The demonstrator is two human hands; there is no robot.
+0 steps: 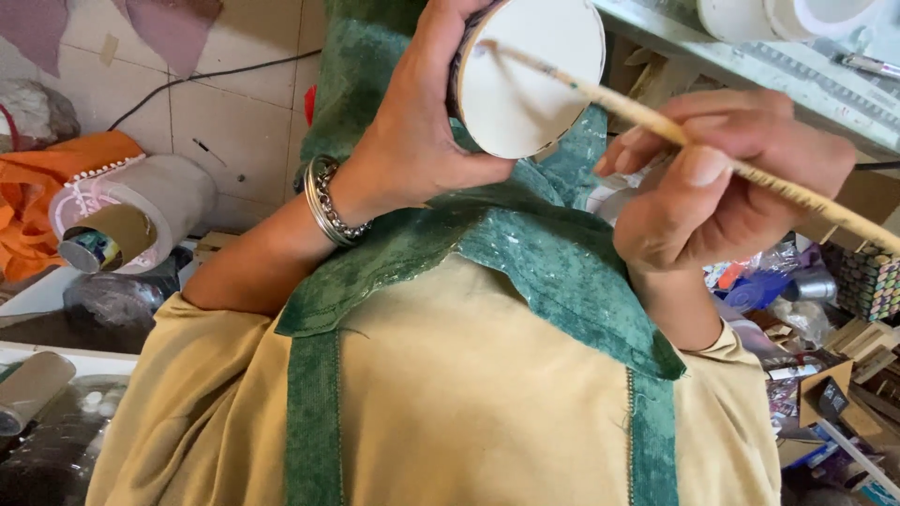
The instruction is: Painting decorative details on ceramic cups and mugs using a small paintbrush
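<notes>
Left hand [422, 122] grip wrapped around a round white disc [530, 75], held up at top centre, flat face toward camera. Right hand [722, 178] grip pinching a thin pale stick [656, 122]; its tip touches the disc face near the upper left edge. Green cloth [553, 253] lies under both hands. Cardboard-cored white roll [131, 211] on the left floor. Small cartons [830, 394] cluttered lower right.

The left hand [422, 122] reaches up at the top centre of the frame, fingers curled closed in a grip, wrist bent. The right hand [722, 178], at upper right, is pinched shut, thumb uppermost.
</notes>
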